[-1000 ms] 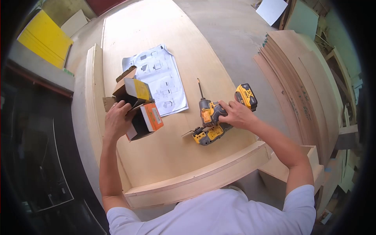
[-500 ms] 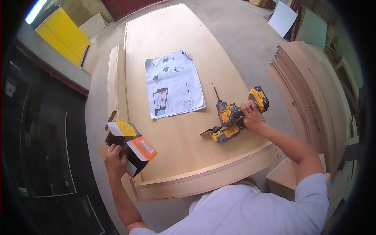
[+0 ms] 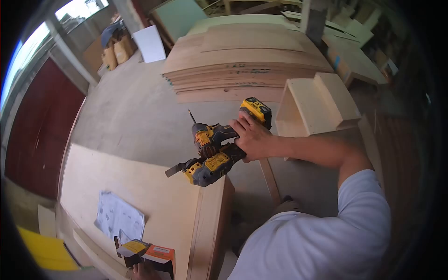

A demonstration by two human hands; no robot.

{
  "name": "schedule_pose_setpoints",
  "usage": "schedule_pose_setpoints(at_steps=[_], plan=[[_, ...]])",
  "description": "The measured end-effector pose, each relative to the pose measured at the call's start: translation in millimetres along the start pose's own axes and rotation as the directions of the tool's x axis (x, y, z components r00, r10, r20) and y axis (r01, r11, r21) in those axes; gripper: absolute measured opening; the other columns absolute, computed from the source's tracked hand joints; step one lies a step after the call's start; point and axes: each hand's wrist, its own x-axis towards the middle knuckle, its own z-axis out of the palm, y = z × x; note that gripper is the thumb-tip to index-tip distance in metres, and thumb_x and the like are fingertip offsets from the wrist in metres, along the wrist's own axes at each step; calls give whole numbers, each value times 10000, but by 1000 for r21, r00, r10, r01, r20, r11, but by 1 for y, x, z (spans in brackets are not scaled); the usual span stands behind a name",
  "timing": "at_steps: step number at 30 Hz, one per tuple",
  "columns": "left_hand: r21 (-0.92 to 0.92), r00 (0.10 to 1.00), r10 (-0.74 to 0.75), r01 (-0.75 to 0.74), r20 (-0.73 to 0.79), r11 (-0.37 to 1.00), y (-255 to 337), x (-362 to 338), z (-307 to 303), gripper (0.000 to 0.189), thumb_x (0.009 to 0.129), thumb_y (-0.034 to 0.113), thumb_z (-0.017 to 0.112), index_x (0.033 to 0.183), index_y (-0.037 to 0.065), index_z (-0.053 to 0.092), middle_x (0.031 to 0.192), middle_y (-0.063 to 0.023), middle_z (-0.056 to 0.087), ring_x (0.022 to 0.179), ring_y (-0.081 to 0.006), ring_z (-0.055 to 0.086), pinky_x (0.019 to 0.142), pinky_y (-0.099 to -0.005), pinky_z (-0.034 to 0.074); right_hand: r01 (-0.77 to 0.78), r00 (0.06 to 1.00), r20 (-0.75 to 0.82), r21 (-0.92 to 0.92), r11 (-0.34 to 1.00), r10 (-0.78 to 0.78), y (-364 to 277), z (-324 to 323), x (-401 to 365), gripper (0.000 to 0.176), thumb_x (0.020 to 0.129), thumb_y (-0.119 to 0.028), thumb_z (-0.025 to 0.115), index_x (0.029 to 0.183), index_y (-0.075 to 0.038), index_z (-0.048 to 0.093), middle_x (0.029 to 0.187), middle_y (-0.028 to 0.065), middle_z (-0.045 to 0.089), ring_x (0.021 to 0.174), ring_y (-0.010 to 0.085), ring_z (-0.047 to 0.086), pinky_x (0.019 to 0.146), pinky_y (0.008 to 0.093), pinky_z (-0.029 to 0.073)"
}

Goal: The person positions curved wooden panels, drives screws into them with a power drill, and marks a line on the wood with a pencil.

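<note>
My right hand [image 3: 254,139] is closed around two yellow-and-black power tools, held in the air past the panel's edge. One is a cordless drill [image 3: 205,136] with a long bit pointing up and away. Below it is an oscillating multi-tool [image 3: 212,167] with a flat blade at its left end. Low in the view, my left hand [image 3: 143,271] grips two small open cardboard boxes, a yellow one [image 3: 134,247] and an orange one [image 3: 160,253]. Part of that hand is cut off by the frame's bottom edge. Printed drawing sheets [image 3: 120,215] lie on the wooden panel [image 3: 154,186] beyond the boxes.
Stacked plywood sheets [image 3: 233,77] lie on the floor ahead. To their right stands an open wooden box [image 3: 303,107]. A white board [image 3: 149,44] and several brown bags [image 3: 119,50] are at the back left. A yellow panel [image 3: 46,252] is at lower left.
My view has swung right, toward the plywood stack. The right hand has carried both tools off the panel top, past its edge. My left hand still holds the boxes.
</note>
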Motion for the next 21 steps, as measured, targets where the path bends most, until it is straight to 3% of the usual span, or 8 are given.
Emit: schedule_pose_setpoints(at_steps=[3,7,9,10,11,14,16,21], plan=[[27,941,334,-333,-46,942,59,52,16,210,878,227,642,802,33,665,772,-152,596,784,-363,562,682,-476,439,-267,956,-78,164,950,282,38,1,-150,450,592,-421,742,858,-58,748,1212,260,422,1178,415,390,1097,505,158],[-48,838,524,-536,-153,843,215,106,41,208,892,193,628,817,8,684,755,-161,605,718,-343,577,668,-475,450,-608,770,120,437,663,626,66,-1,-371,428,563,-399,749,851,-83,749,1160,262,471,1163,407,405,1037,461,264],[-55,828,496,-526,-264,849,351,105,34,220,882,182,654,780,-13,667,798,-143,633,751,-267,602,634,-390,486,-747,616,239,480,460,751,70,14,-478,449,580,-443,757,831,-70,739,1116,250,505,1129,409,433,1009,448,312],[-25,676,627,-688,-387,726,400,115,42,142,889,178,659,850,42,671,659,-90,567,572,-189,547,475,-305,424,-794,561,288,453,405,776,72,28,-531,464,597,-473,760,831,-72,734,1109,245,509,1116,411,446,1003,447,323],[-354,818,537,-573,-206,739,434,119,68,66,803,19,563,779,-19,515,752,-140,505,716,-331,509,655,-420,405,-857,457,374,427,288,807,63,44,-579,476,601,-487,757,835,-74,735,1118,244,510,1116,413,447,998,446,330],[-567,809,577,-529,-113,631,609,102,69,165,833,23,538,977,0,616,856,-155,594,831,-342,573,730,-441,432,-953,96,573,289,-92,814,50,74,-696,531,594,-525,761,873,-75,740,1140,240,517,1109,398,471,977,446,360],[-721,703,691,-565,-166,401,730,73,61,218,836,20,514,1020,-4,629,953,-185,648,877,-359,626,760,-415,467,-919,-171,671,157,-363,722,43,94,-757,601,563,-544,783,930,-71,744,1148,237,530,1095,362,516,958,447,398],[-831,540,840,-491,-56,260,971,18,76,234,841,37,513,1042,-30,612,939,-163,653,872,-246,630,782,-322,461,-789,-454,740,-74,-610,497,36,154,-882,656,570,-614,722,923,-62,739,1080,222,591,1128,335,514,982,437,386]])
